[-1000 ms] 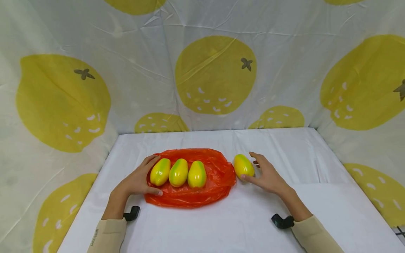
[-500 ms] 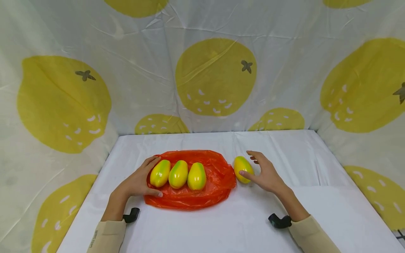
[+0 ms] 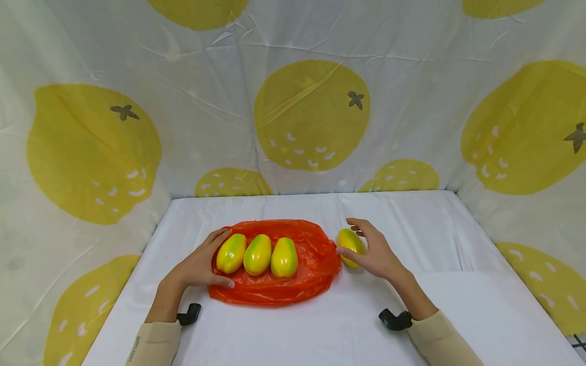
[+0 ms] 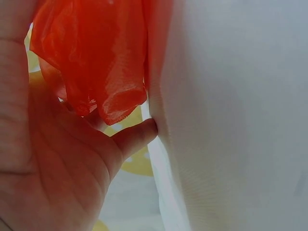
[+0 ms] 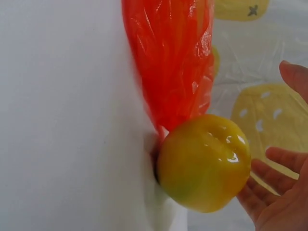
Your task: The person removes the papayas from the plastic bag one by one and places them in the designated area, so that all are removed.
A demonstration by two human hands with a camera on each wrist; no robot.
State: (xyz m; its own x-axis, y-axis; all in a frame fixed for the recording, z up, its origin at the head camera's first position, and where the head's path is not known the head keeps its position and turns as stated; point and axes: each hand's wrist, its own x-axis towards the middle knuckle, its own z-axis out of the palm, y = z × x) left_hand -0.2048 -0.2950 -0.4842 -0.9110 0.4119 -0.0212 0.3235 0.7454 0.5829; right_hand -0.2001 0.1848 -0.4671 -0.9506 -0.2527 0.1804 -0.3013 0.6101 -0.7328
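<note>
Three glossy yellow-green papayas lie in a row on the opened red plastic bag: a left one, a middle one and a right one. My left hand rests at the bag's left end, fingers and thumb spread around its edge. The left wrist view shows the bag's crumpled end beside my open palm. A further papaya lies on the table just right of the bag. My right hand hovers over its right side, thumb and fingers apart, partly covering it in the head view.
A white cloth covers the table. Behind and on both sides hang pale curtains printed with large yellow fruit. A dark wrist camera sits below my right hand and another below my left.
My right hand has moved left over the loose papaya, its thumb passing across the fruit toward the bag. The left hand stays at the bag's left end. The head view has tilted slightly up.
</note>
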